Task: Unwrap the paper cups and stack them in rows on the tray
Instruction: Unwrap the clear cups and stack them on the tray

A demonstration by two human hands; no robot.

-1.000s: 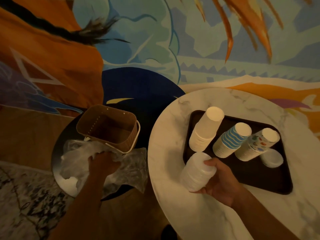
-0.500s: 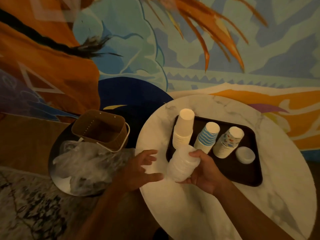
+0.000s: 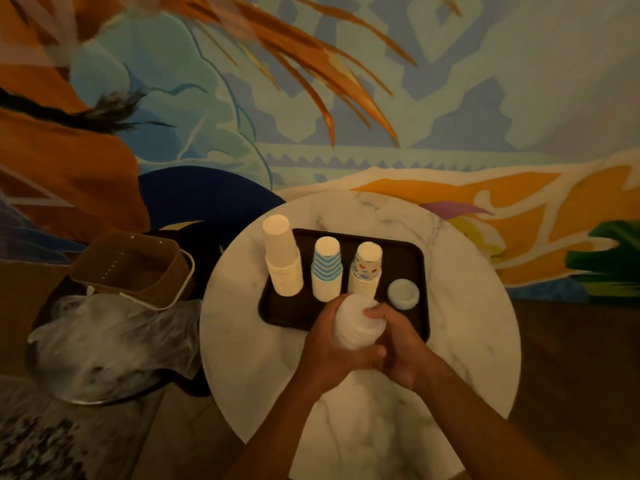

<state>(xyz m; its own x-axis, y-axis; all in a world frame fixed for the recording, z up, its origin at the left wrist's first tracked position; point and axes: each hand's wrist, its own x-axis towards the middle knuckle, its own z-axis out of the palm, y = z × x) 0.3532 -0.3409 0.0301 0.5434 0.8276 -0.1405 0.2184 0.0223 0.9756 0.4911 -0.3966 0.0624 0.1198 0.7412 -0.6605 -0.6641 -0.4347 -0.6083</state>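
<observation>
Both my hands hold a stack of translucent white cups over the front edge of the dark tray. My left hand wraps its left side and my right hand grips its right side. On the tray stand three upside-down stacks in a row: plain white cups, blue-striped cups and dotted patterned cups. A single translucent cup sits upside down at the row's right end.
The tray rests on a round white marble table. To the left, a lower round dark table carries crumpled clear plastic wrap and a brown basket. A painted mural wall rises behind.
My left hand left the plastic wrap, crossed to the marble table and took hold of the translucent stack. Both hands carried the stack right, over the tray's front edge.
</observation>
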